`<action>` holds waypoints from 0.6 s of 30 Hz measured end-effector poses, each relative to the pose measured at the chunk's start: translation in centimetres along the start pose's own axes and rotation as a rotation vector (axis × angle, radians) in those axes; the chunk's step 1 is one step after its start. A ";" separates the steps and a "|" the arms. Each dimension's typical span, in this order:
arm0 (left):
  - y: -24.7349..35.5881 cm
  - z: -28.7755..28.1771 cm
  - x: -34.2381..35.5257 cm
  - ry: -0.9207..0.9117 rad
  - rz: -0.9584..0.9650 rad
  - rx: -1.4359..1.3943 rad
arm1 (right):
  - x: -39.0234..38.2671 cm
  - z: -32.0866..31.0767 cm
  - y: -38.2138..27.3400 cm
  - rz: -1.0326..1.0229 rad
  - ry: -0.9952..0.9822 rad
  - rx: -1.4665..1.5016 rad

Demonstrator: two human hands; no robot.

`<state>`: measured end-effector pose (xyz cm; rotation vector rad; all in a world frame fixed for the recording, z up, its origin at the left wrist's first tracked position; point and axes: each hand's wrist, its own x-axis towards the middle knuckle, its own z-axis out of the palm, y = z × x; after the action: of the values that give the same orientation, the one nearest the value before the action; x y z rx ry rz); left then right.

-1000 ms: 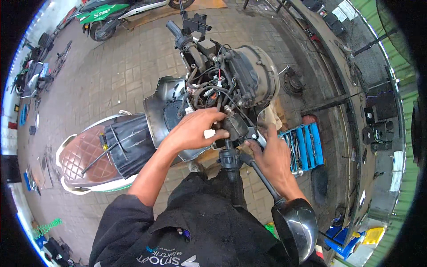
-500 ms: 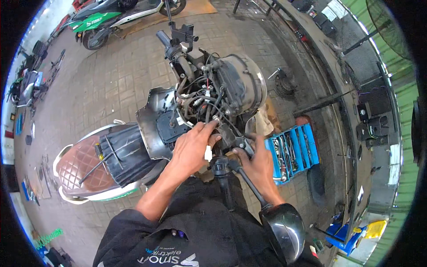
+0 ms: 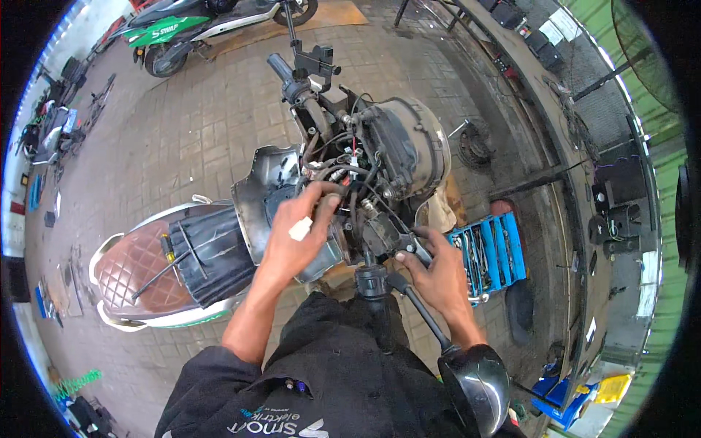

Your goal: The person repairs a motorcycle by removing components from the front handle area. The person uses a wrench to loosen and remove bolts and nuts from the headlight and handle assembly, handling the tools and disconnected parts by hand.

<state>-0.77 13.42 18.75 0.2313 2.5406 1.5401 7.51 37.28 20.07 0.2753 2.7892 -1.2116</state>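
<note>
A partly stripped scooter stands before me, its front wiring (image 3: 343, 171) exposed behind the round headlight housing (image 3: 416, 146). Beside the wires is my left hand (image 3: 296, 237), thumb and forefinger pinched together; whatever lies between the tips is too small to make out. A small white piece (image 3: 300, 228) shows against this hand, and I cannot tell whether it is held or stuck on. My right hand (image 3: 442, 277) closes around the brake lever (image 3: 418, 250) by the near handlebar grip (image 3: 380, 314). Under the right forearm runs the stem of a black mirror (image 3: 478, 383).
An open blue toolbox (image 3: 515, 252) full of tools sits on the paving to the right. Tools lie on a black cover over the brown seat (image 3: 135, 274). A workbench (image 3: 562, 168) lines the right side; another scooter (image 3: 175, 33) stands at the far left.
My left hand has drawn back to the left from the parts near the handlebar, and the white piece moved with it. The right hand stays by the lever. The view has shifted slightly.
</note>
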 end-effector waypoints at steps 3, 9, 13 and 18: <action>0.4 -0.8 0.8 0.006 0.315 0.271 | -0.3 0.1 -0.9 0.004 0.017 -0.021; 0.3 2.4 0.0 -0.213 0.256 0.502 | 0.2 -0.3 -0.9 0.022 -0.044 0.038; -0.1 3.2 0.2 -0.235 0.306 0.390 | 0.6 -1.0 0.1 -0.022 -0.092 0.021; 1.8 3.1 1.0 -0.247 0.232 0.392 | 2.9 -4.7 -2.9 -0.153 -0.152 -0.199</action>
<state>-1.01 17.16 18.92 0.7378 2.6558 0.9805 4.06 39.13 24.95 -0.0439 2.8090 -0.9266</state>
